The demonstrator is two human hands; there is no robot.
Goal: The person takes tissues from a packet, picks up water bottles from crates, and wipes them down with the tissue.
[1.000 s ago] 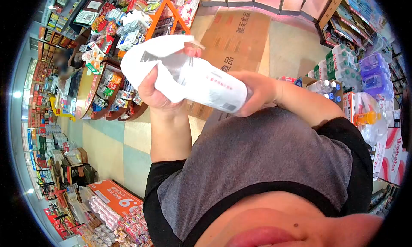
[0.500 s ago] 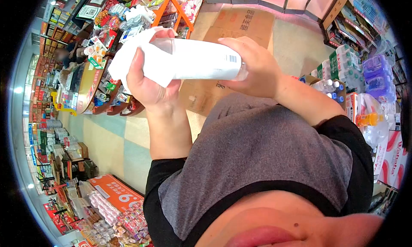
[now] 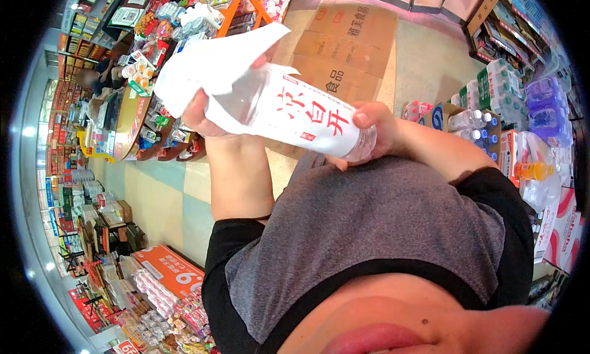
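A clear plastic bottle (image 3: 313, 117) with a white label and large red characters lies tilted between my two hands, its lower end down to the right. My right hand (image 3: 378, 129) grips the bottle around its base end. A white sheet, cloth or paper tissue (image 3: 215, 62), covers the other end of the bottle. My left hand (image 3: 206, 117) is closed around that end through the sheet, with most of its fingers hidden. The bottle's cap or mouth is hidden under the sheet.
A shop counter (image 3: 130, 117) crowded with goods stands at the left, with a person behind it. Flattened cardboard (image 3: 347, 47) lies on the tiled floor ahead. Bottle packs (image 3: 498, 86) and an open carton of bottles stand at the right. An orange sign (image 3: 169, 271) tops goods at lower left.
The bottle has turned so its red characters now face me, and its base end has dipped. My right hand has moved lower and round the base; the white sheet has shifted and flared upward.
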